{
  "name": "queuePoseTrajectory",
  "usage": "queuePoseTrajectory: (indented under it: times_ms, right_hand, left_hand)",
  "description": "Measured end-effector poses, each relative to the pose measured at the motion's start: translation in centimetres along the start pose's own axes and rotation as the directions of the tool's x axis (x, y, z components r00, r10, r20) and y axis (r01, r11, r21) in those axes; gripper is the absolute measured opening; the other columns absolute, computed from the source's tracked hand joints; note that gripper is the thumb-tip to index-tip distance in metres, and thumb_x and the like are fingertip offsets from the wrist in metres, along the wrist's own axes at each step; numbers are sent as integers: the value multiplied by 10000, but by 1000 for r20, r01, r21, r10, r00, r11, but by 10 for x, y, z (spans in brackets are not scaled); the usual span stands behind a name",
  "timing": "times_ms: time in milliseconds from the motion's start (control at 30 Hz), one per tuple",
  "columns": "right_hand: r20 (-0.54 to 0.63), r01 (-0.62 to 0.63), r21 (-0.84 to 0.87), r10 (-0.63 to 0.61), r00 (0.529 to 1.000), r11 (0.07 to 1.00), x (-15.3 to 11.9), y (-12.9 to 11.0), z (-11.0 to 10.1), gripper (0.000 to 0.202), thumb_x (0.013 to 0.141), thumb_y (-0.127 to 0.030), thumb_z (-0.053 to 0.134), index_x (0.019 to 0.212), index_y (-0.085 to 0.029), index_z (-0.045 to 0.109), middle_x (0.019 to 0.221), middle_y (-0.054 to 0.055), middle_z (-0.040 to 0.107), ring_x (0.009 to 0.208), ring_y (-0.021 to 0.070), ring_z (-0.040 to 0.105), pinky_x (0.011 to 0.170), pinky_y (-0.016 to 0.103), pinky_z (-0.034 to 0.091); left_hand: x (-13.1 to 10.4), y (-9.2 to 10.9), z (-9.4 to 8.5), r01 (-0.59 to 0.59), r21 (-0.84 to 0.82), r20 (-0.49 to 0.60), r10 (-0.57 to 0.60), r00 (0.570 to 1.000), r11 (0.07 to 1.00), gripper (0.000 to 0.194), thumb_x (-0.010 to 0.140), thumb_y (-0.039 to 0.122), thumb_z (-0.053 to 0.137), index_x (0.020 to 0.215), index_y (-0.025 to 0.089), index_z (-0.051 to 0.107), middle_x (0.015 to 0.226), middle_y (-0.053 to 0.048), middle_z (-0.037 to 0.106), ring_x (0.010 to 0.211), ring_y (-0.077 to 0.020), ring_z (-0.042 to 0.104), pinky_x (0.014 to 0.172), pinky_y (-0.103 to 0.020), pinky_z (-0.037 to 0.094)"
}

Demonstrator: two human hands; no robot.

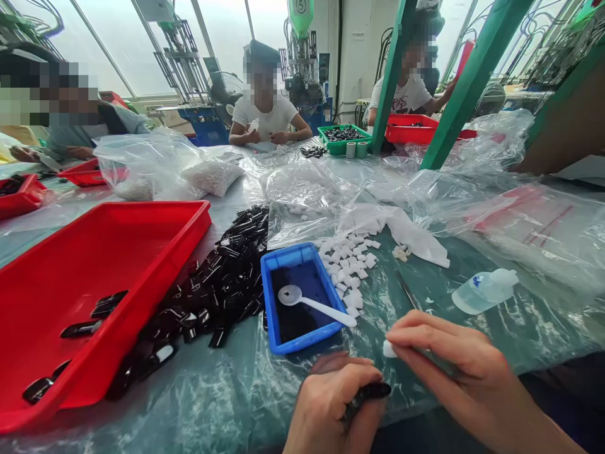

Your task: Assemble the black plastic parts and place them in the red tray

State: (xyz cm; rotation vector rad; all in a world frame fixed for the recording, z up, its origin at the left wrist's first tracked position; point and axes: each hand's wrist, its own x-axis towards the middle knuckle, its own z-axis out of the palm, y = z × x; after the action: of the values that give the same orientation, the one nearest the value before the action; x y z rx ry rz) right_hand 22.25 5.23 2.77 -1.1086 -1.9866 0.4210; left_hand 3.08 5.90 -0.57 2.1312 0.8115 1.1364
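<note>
My left hand (338, 403) is wrapped round a glossy black piece (366, 396), whose end sticks out towards the right. Just to its right, my right hand (454, 362) pinches a small white piece (389, 349) between thumb and fingers. The two hands are apart. Beyond them stands a blue tray (302, 343) with dark contents and a white spoon (326, 309) lying across it. White squares (350, 268) are scattered along the tray's right side, and a heap of black pieces (227, 271) lies to its left.
A large red tray (189, 233) at the left holds several black pieces. Tweezers (407, 290) and a clear bottle (484, 291) lie at the right. Plastic bags (307, 183) cover the table's far part. People sit across the table, near a green post (392, 75).
</note>
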Motion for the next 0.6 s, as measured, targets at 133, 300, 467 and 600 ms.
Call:
queuePoseTrajectory:
  times_ms: [133,300,467,600]
  right_hand:
    - [12,25,223,-29,1000,974,-14,-12,5,311,858,-8,527,1049,-242,602,869,12,631,749,113,635,662,184,524]
    - [-28,120,184,-117,993,976,-16,-9,16,329,844,10,507,1070,-210,597,866,55,638,749,140,628,661,225,545]
    - [-30,145,140,-142,989,979,-20,-7,15,308,835,23,501,1041,-191,581,837,61,615,734,156,610,643,253,547]
    - [1,141,70,-142,990,987,-29,-7,13,382,822,52,510,1120,-187,532,903,75,604,819,170,605,714,280,549]
  left_hand:
    - [1,3,1,69,-4,51,-68,996,998,185,738,20,664,870,145,698,747,-57,762,702,-200,722,677,-269,579]
    - [-4,1,0,149,45,139,-153,978,988,146,813,92,634,934,167,668,789,-42,755,749,-202,719,678,-266,568]
    - [-10,-2,4,194,15,103,-195,975,981,349,785,51,652,1039,256,526,886,46,778,854,-170,731,755,-231,545]
    - [-11,-1,7,183,26,54,-184,981,983,460,775,46,660,1095,308,460,989,44,763,892,-146,721,801,-212,522]
